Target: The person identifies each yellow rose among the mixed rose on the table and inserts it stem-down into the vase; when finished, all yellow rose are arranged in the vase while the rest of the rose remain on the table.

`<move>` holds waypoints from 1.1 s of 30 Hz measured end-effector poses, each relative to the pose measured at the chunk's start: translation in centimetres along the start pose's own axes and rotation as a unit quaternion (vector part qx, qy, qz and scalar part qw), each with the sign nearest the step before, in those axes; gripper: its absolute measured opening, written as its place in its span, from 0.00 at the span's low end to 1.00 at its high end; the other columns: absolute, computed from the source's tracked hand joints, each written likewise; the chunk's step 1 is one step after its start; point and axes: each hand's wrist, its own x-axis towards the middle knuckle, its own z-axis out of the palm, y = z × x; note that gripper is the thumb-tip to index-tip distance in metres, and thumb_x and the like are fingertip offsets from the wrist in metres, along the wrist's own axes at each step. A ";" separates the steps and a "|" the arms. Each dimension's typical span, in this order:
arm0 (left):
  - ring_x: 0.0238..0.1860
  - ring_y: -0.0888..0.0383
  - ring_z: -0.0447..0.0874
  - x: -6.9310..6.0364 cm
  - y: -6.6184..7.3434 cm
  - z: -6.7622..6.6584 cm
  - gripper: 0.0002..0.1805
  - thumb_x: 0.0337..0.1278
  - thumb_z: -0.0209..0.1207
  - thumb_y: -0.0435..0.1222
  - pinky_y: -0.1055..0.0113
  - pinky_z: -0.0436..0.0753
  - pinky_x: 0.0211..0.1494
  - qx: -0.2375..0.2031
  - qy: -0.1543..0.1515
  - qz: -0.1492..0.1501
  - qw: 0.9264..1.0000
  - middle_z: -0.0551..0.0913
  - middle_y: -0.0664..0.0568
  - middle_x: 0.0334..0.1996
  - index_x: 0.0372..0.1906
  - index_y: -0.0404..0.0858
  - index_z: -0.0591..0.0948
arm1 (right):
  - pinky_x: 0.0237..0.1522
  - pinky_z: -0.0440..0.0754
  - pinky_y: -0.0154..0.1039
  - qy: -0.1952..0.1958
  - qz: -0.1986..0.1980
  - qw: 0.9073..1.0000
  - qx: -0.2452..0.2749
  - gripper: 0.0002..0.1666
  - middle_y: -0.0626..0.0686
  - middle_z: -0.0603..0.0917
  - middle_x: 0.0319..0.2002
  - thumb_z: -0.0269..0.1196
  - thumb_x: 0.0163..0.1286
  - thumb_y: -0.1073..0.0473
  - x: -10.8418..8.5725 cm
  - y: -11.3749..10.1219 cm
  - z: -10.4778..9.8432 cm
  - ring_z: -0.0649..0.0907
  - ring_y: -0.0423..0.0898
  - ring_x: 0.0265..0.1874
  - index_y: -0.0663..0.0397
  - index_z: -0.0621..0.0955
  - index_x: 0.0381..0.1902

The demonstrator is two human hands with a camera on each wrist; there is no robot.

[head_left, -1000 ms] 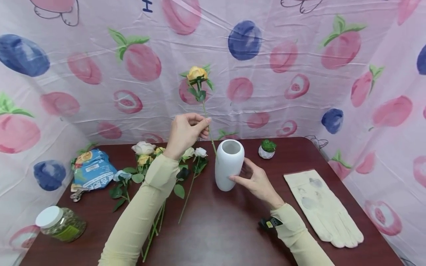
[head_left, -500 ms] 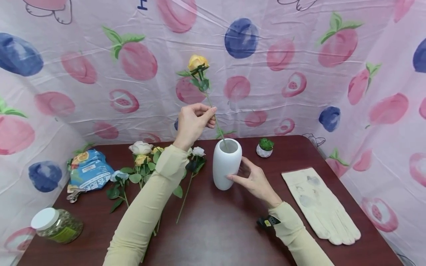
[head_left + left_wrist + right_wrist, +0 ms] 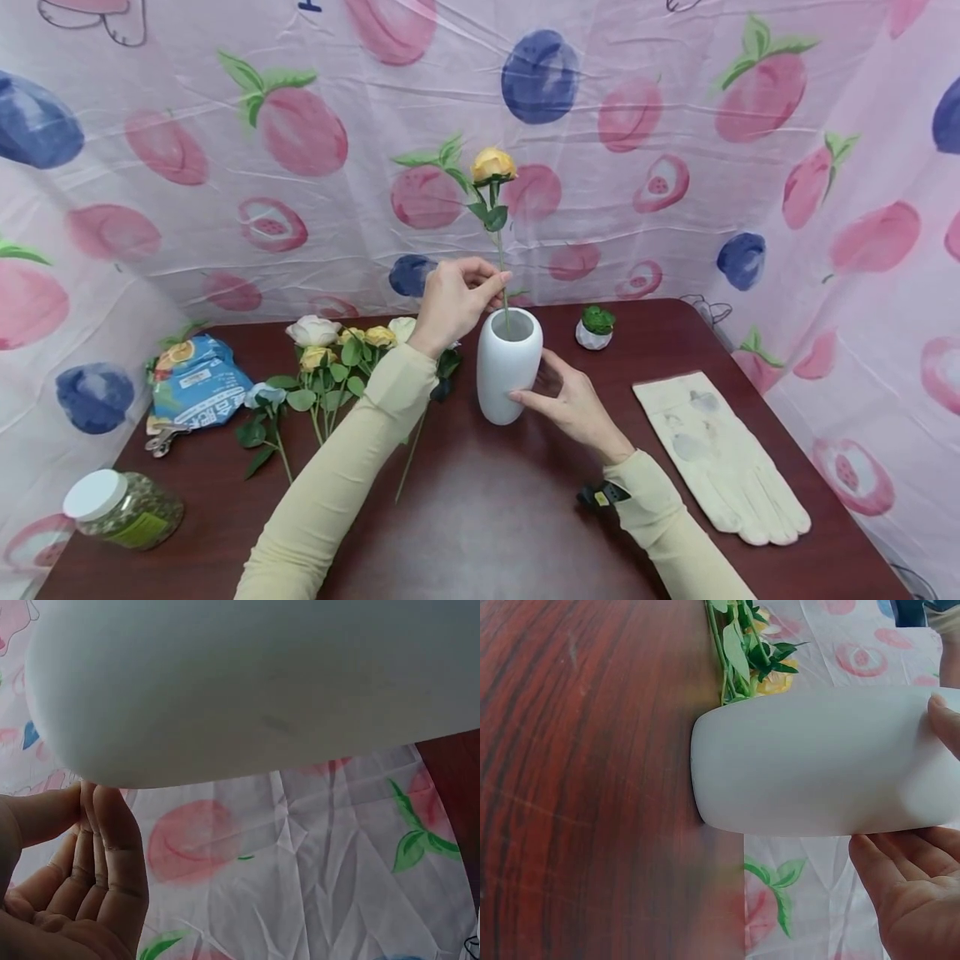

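Observation:
In the head view my left hand (image 3: 459, 302) pinches the stem of a yellow rose (image 3: 492, 167) between thumb and fingers. The rose stands upright, its lower stem inside the mouth of a white vase (image 3: 509, 371). My right hand (image 3: 573, 402) holds the vase from its right side, thumb across the front and fingers behind. The right wrist view shows the vase (image 3: 810, 769) resting on the table, with thumb and fingers on either side. In the left wrist view the vase (image 3: 225, 690) fills the upper part, and the stem at my fingertips is hidden.
Left on the dark table (image 3: 480, 517) lie white and yellow roses (image 3: 315, 332) and a blue flower (image 3: 266, 394). Beyond are a blue packet (image 3: 198, 382) and a lidded jar (image 3: 123, 508). A small potted plant (image 3: 596, 327) and white gloves (image 3: 722, 458) are at right.
My left hand has carried the rose to the right and then down, bringing its stem from beside the vase into the mouth. The right hand keeps its hold on the vase.

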 end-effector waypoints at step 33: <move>0.37 0.60 0.84 -1.1 -1.8 0.8 0.10 0.60 0.72 0.47 0.65 0.81 0.44 -0.035 -0.008 -0.014 0.999 0.90 0.55 0.34 0.39 0.45 0.92 | 0.54 0.86 0.50 0.000 0.004 1.000 -0.007 0.41 0.56 0.85 0.58 0.77 0.62 0.52 0.1 0.0 0.0 0.88 0.52 0.54 0.45 0.73 0.71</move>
